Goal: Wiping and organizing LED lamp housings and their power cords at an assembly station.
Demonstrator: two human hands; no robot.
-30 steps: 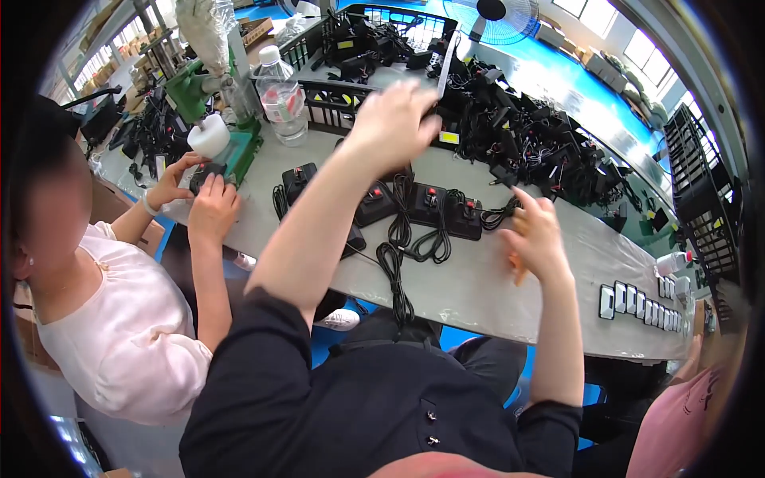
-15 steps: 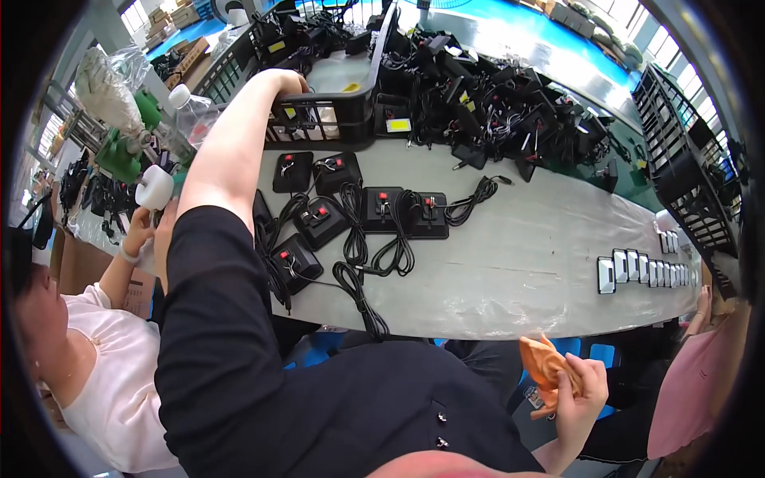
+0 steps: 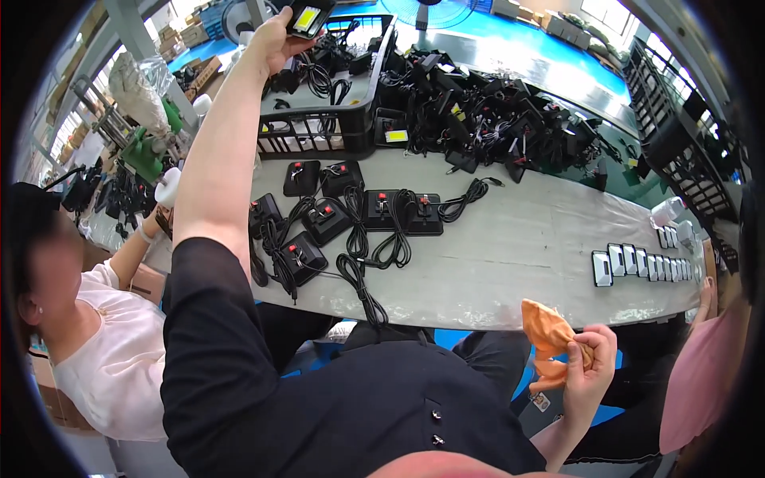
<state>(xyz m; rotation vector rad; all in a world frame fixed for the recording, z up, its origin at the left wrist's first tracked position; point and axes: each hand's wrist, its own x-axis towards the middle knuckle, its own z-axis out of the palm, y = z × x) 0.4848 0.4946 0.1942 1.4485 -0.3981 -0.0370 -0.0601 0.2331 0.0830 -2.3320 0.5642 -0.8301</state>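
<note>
My left hand (image 3: 276, 49) reaches far forward, above the left part of a black plastic crate (image 3: 351, 107). Its fingers grip the edge of a black square lamp-like unit (image 3: 311, 17) with a bright yellow panel. Coiled black cables lie inside the crate. Near the table's front edge, at the right, my right hand (image 3: 590, 373) pinches a crumpled orange cloth (image 3: 548, 331). Between the two arms, several black square units (image 3: 327, 220) with red switches and bundled black cords rest on the table, switch side up.
A large heap of black corded units (image 3: 486, 107) lies right of the crate. White-faced black pieces (image 3: 603, 269) stand in rows at the right. Another black crate (image 3: 685, 135) is tilted beyond them. People sit on both sides; green machinery (image 3: 143, 159) is at the left.
My left hand has risen out of the crate and moved farther forward, now with the yellow-panelled unit in view. My right hand, still with the orange cloth, has shifted slightly.
</note>
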